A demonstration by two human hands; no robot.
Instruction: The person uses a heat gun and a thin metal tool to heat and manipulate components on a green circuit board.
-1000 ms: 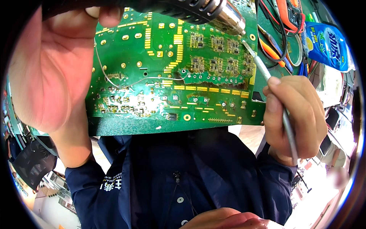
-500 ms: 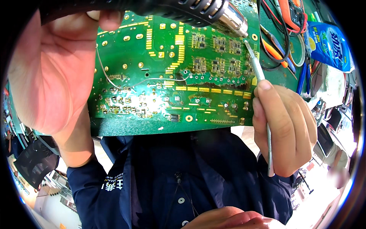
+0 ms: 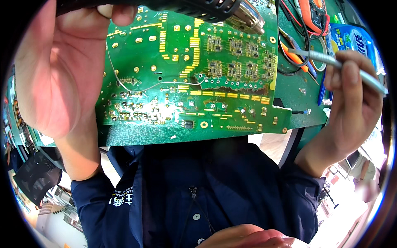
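My left hand (image 3: 66, 70) is raised at the upper left, fingers curled around a black hot-air gun (image 3: 206, 9), whose metal nozzle (image 3: 253, 22) hangs over the upper right of a green circuit board (image 3: 144, 58). The board has gold pads, small clustered components and a thin pale wire (image 3: 161, 83) across it. My right hand (image 3: 349, 99) is right of the board, closed on a slim silvery metal tool (image 3: 357, 75), its flat tip pointing left above the cables beside the board.
On the green mat (image 3: 173, 137) at the right lie an orange multimeter (image 3: 312, 14), black and red leads, orange-handled and blue-handled tools and a blue pouch (image 3: 347, 39). A small connector on a wire (image 3: 302, 111) is right of the board. A dark chair (image 3: 35, 182) is at lower left.
My right hand has moved right and up, away from the board, with the tool now angled toward horizontal. The nozzle has shifted slightly up and left. My left hand has barely moved.
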